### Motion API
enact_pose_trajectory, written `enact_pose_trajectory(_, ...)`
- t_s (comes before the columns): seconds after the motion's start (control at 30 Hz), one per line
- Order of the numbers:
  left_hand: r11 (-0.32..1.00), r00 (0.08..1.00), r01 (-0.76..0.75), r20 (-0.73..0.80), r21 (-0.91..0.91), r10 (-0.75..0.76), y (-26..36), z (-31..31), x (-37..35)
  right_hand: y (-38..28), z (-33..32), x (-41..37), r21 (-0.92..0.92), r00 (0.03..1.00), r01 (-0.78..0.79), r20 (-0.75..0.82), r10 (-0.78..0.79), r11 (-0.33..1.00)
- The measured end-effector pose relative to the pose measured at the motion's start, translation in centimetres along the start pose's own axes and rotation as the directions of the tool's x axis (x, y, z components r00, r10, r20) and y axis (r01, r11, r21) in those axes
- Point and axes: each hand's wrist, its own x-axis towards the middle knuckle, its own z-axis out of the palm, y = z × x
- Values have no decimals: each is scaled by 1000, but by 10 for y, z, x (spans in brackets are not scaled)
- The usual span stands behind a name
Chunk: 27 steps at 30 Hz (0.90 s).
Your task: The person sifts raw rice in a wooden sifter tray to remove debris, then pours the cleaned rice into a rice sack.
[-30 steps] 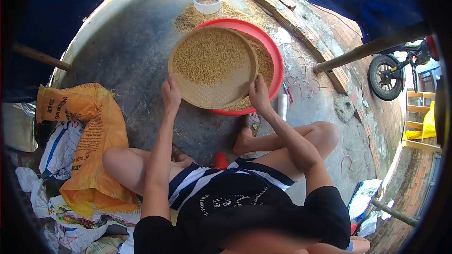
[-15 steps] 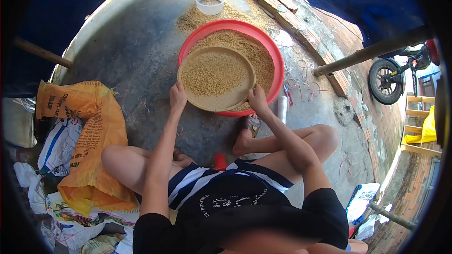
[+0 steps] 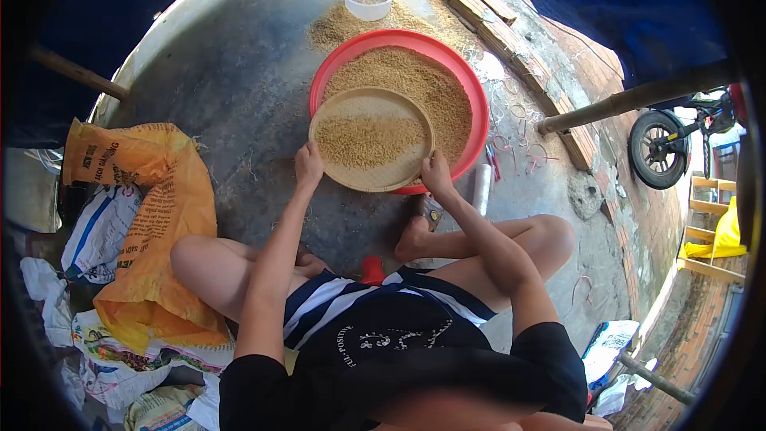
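Above the red basin [image 3: 479,104], your round tray [image 3: 365,179] faces up.
Your left grip [image 3: 309,166] and right grip [image 3: 436,173] clasp its rim; the grain [image 3: 371,142] stretches left to right.

We have the tray [image 3: 369,104] between our left hand [image 3: 309,164] and our right hand [image 3: 436,174], with grain [image 3: 367,142] on it, over the near, left part of the basin [image 3: 480,112], though we cannot tell whether the two touch. Beyond the basin, which has more grain in it, we see a tub [image 3: 369,13] beside a heap [image 3: 331,28] on the floor [image 3: 239,112]. On our left lie a sack [image 3: 187,215] and, farther left, a bag [image 3: 100,227]; on our right, a roll [image 3: 482,190] lies near the basin, with bricks [image 3: 511,52] farther off and a motorbike [image 3: 658,148] beyond them.
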Motion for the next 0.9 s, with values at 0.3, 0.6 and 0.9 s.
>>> enact_pose_trajectory(0.3,883,939,-297,-277,-364,202,109,-68,8,-98,-66,-8,278,969,219,-176,-175,935)
enact_pose_trajectory(0.6,986,985,163,56,-33,-161,6,-5,-2,-24,-15,-8,126,993,-102,67,95,987)
enact_pose_trajectory(0.9,862,945,-287,-273,-418,182,107,-69,13,-100,-72,-11,288,971,213,-166,-171,934)
